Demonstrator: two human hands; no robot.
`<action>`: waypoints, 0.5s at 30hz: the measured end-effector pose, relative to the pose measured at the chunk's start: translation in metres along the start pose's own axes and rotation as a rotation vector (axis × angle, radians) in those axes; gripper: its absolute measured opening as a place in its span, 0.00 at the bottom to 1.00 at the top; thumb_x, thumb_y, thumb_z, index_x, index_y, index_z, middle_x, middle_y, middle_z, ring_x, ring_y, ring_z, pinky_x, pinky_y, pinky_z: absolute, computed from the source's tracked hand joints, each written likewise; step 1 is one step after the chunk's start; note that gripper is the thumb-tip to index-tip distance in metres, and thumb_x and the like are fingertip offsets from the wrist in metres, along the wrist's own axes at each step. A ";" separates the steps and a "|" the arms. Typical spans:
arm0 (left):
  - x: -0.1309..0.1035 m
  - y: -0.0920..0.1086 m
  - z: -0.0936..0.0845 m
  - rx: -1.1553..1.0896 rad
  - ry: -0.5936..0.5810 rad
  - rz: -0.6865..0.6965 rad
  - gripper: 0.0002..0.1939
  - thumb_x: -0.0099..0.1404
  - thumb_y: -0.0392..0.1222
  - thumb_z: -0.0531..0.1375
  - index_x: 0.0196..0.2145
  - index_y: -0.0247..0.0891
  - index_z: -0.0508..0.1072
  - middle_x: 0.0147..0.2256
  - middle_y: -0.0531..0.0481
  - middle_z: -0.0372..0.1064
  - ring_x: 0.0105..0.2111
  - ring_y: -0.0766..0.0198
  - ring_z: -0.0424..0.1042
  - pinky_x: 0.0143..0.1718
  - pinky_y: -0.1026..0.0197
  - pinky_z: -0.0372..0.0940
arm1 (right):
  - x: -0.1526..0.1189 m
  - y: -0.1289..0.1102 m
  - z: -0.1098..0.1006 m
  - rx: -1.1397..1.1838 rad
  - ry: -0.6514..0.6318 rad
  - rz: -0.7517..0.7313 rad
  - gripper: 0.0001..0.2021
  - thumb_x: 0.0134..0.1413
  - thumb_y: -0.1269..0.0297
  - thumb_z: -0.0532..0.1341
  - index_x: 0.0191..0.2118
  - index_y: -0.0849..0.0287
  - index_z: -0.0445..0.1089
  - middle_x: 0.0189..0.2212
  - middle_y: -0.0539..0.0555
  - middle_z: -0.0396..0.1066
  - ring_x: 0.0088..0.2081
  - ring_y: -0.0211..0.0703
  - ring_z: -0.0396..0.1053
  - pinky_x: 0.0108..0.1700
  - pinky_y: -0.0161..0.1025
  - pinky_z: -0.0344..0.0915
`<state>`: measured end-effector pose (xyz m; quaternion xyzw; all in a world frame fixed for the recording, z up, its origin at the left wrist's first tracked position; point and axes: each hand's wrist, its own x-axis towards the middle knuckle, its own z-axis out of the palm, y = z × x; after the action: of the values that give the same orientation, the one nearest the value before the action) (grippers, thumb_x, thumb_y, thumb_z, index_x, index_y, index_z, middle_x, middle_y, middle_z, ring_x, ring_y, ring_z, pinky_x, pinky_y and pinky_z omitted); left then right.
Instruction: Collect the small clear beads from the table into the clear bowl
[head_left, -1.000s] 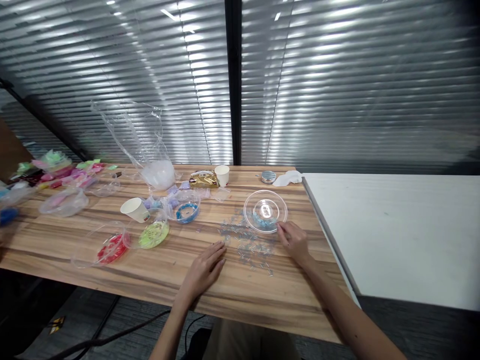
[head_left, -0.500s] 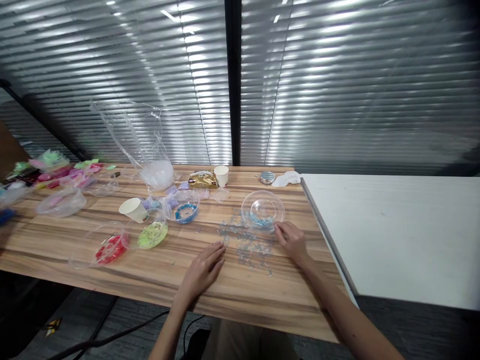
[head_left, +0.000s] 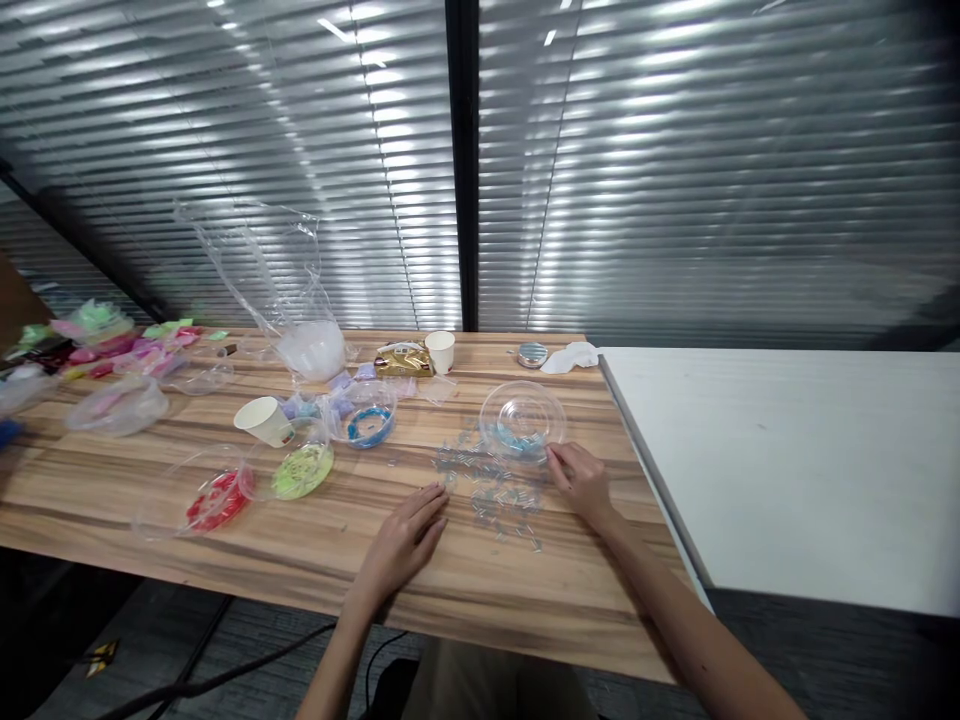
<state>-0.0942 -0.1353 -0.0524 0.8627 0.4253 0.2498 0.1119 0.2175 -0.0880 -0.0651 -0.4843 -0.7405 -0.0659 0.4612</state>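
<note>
My left hand [head_left: 409,532] lies palm down on the wooden table, fingers stretched out. Its fingertips reach the left edge of a scatter of small clear and pale blue tube-like pieces [head_left: 499,498]. Beyond the scatter stands a round clear plastic bowl [head_left: 523,395] with light blue pieces [head_left: 519,438] in its bottom. At the bowl's near right rim my right hand [head_left: 581,483] is closed in a pinch, thumb and forefinger on the rim. Whether a small piece is also between those fingertips is hidden.
Leftward are clear bowls holding blue [head_left: 369,427], yellow-green [head_left: 302,472] and red pieces [head_left: 219,502], plus a tipped paper cup [head_left: 264,420]. Behind stand an upright cup [head_left: 440,352], gold packet [head_left: 403,360], clear bag [head_left: 311,350], round tin [head_left: 532,354] and tissue [head_left: 570,358]. A white table [head_left: 787,470] adjoins at right.
The whole view has shifted very slightly. Both hands and the bowl keep practically the same places.
</note>
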 end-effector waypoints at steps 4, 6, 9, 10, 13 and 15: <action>0.000 0.000 0.001 -0.007 0.006 -0.005 0.17 0.69 0.42 0.51 0.54 0.40 0.65 0.55 0.46 0.62 0.56 0.57 0.62 0.56 0.52 0.63 | 0.000 0.000 0.000 -0.003 0.006 -0.007 0.09 0.59 0.70 0.53 0.32 0.60 0.69 0.26 0.54 0.73 0.27 0.41 0.70 0.31 0.37 0.64; 0.000 0.000 0.001 -0.009 0.007 -0.008 0.17 0.69 0.42 0.51 0.54 0.40 0.66 0.54 0.46 0.63 0.55 0.58 0.62 0.56 0.52 0.63 | 0.000 0.000 0.000 -0.004 0.007 -0.012 0.08 0.59 0.70 0.53 0.32 0.60 0.69 0.26 0.54 0.73 0.27 0.41 0.69 0.31 0.37 0.64; 0.000 -0.001 0.001 -0.005 0.000 -0.011 0.17 0.69 0.43 0.51 0.54 0.40 0.65 0.55 0.46 0.62 0.56 0.58 0.62 0.56 0.52 0.63 | 0.000 0.000 0.001 -0.006 0.007 -0.019 0.08 0.59 0.70 0.53 0.32 0.60 0.69 0.26 0.54 0.73 0.28 0.41 0.70 0.31 0.36 0.64; 0.000 -0.001 0.001 -0.003 -0.003 -0.014 0.17 0.69 0.43 0.51 0.54 0.40 0.65 0.55 0.46 0.62 0.56 0.58 0.62 0.56 0.52 0.63 | 0.000 0.000 0.001 -0.006 0.007 -0.021 0.08 0.59 0.70 0.53 0.33 0.60 0.69 0.27 0.54 0.74 0.28 0.41 0.70 0.31 0.36 0.64; -0.001 -0.001 0.001 -0.002 -0.013 -0.020 0.17 0.69 0.43 0.51 0.54 0.40 0.65 0.55 0.46 0.62 0.56 0.57 0.61 0.56 0.52 0.63 | 0.000 0.001 0.002 -0.009 0.001 -0.018 0.09 0.60 0.69 0.53 0.33 0.60 0.70 0.26 0.54 0.73 0.27 0.41 0.70 0.30 0.36 0.64; 0.000 0.000 0.001 -0.003 -0.017 -0.020 0.17 0.69 0.43 0.51 0.54 0.40 0.65 0.55 0.46 0.62 0.56 0.57 0.61 0.56 0.52 0.63 | -0.001 0.002 0.002 -0.011 -0.005 -0.013 0.09 0.60 0.69 0.53 0.33 0.60 0.70 0.25 0.54 0.73 0.27 0.41 0.70 0.30 0.36 0.63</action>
<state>-0.0943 -0.1352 -0.0533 0.8603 0.4324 0.2420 0.1195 0.2176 -0.0865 -0.0680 -0.4820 -0.7445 -0.0720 0.4564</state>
